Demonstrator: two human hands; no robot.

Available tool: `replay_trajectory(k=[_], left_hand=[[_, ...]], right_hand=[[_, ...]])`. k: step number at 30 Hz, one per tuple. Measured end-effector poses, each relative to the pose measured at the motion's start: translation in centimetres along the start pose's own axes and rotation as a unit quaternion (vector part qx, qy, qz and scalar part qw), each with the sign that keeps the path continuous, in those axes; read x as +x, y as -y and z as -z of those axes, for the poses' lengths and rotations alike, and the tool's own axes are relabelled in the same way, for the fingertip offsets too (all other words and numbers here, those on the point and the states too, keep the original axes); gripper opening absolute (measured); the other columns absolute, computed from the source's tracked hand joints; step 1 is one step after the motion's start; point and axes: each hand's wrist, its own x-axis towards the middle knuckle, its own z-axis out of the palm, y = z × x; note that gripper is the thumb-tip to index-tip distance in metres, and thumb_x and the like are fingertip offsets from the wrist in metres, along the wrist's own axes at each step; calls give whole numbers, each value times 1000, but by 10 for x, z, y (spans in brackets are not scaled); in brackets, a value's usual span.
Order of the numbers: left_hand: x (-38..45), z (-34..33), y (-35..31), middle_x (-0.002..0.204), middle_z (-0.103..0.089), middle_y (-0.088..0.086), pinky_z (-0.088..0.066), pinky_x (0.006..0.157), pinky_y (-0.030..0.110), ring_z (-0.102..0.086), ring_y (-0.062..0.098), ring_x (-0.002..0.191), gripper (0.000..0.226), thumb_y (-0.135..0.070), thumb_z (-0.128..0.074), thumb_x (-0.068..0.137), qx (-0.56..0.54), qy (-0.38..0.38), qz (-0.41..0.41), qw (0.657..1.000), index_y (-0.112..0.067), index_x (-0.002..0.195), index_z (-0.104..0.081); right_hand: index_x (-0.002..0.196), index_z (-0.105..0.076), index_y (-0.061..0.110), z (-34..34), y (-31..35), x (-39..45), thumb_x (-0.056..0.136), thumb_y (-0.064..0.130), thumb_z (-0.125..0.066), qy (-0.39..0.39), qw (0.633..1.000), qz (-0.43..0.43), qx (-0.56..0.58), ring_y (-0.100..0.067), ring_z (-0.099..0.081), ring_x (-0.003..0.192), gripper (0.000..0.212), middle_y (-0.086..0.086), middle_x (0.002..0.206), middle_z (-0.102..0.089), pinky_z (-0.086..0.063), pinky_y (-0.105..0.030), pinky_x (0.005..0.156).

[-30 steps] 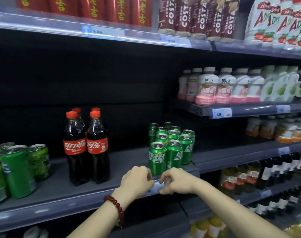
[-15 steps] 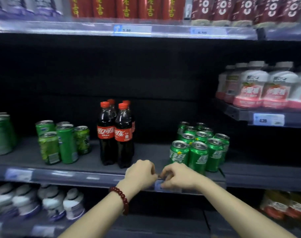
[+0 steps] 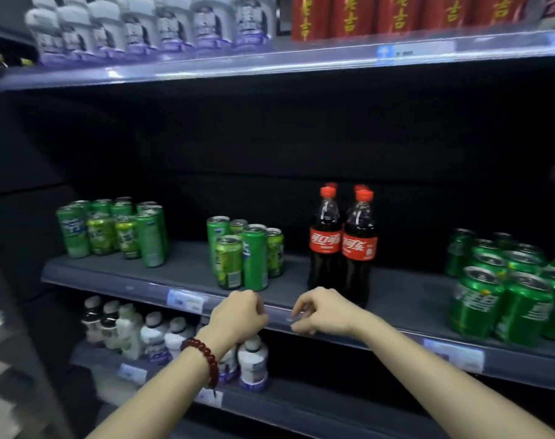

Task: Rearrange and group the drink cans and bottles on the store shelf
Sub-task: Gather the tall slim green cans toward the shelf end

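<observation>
On the grey middle shelf stand cola bottles with red caps, right of centre. Left of them is a small cluster of mixed green cans, and farther left a second group of green cans. At the far right sits a tight block of dark green Sprite cans. My left hand, with a red bead bracelet on the wrist, hovers at the shelf's front lip, fingers curled, holding nothing. My right hand is beside it in front of the cola bottles, fingers loosely curled on the lip, holding nothing.
The shelf above carries white bottles and red cans. Below, small white bottles line the lower shelf. Price tags sit on the shelf lip. Bare shelf lies between the cola bottles and the Sprite cans.
The view has swung left, so the Sprite cans now sit at the far right and another can group appears at left. Both hands slid left along the shelf lip and moved apart.
</observation>
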Motion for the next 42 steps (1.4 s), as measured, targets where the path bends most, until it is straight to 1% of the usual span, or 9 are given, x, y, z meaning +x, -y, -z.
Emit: replay_trajectory(k=[6,13,19,22,29,32,36,38,42], left_hand=[[17,35,66,101,-71,8,-55,81,36,-65,26,96,22,-28,-57,83,9,6,-27,1000,-18,95,-72],[37,36,101,104,-71,6,-55,79,34,-65,24,97,23,-26,-54,85,-9,30,-35,999,-18,99,-71],[57,33,109,101,-72,8,-54,78,33,-66,28,96,23,-25,-53,84,-16,30,-22,999,-18,95,-72],[74,39,115,94,-72,9,-55,77,34,-66,29,93,22,-28,-56,83,-27,3,-14,1000,-14,89,-72],[123,56,137,101,-70,8,-52,78,32,-64,26,93,19,-27,-59,83,-62,-53,16,997,-17,97,-68],[146,54,149,119,-62,13,-52,89,39,-60,30,107,50,-30,-63,85,-93,-46,22,994,-13,129,-48],[172,47,159,138,-48,16,-41,96,35,-47,30,126,83,-30,-73,78,-191,-18,-22,981,-14,146,-26],[181,42,163,139,-49,12,-39,97,33,-45,27,128,90,-29,-77,74,-250,1,-53,967,-19,147,-25],[195,31,170,126,-60,-3,-46,98,33,-56,14,114,85,-26,-82,68,-341,32,-88,936,-27,139,-35]], right_hand=[[96,-71,15,-27,50,41,75,27,-76,-65,997,-27,23,-9,-64,66,25,-4,86,-73,-52,-20,67],[86,-70,22,-45,59,66,72,31,-77,-98,993,-57,15,-8,-64,71,18,3,83,-70,-55,-27,79],[73,-67,24,-42,53,96,73,28,-77,-124,990,-63,6,0,-59,54,10,2,66,-71,-45,-13,57],[70,-69,21,-34,47,108,73,27,-77,-163,984,-73,11,-3,-58,55,11,9,56,-64,-44,-13,56],[94,-65,16,-28,33,122,76,31,-78,-235,965,-106,42,-5,-58,69,27,6,74,-65,-40,-12,57],[98,-57,22,-34,33,133,72,39,-79,-246,961,-113,53,-9,-59,78,38,6,84,-63,-40,-16,62],[100,-50,30,-45,38,145,67,41,-83,-261,955,-114,79,6,-53,79,48,20,86,-57,-39,-3,55],[105,-49,30,-53,40,149,65,40,-84,-277,948,-112,108,3,-56,85,55,19,94,-59,-41,-2,62],[114,-50,26,-68,40,156,65,39,-85,-324,926,-121,154,-8,-61,101,62,11,106,-64,-47,-22,84]])
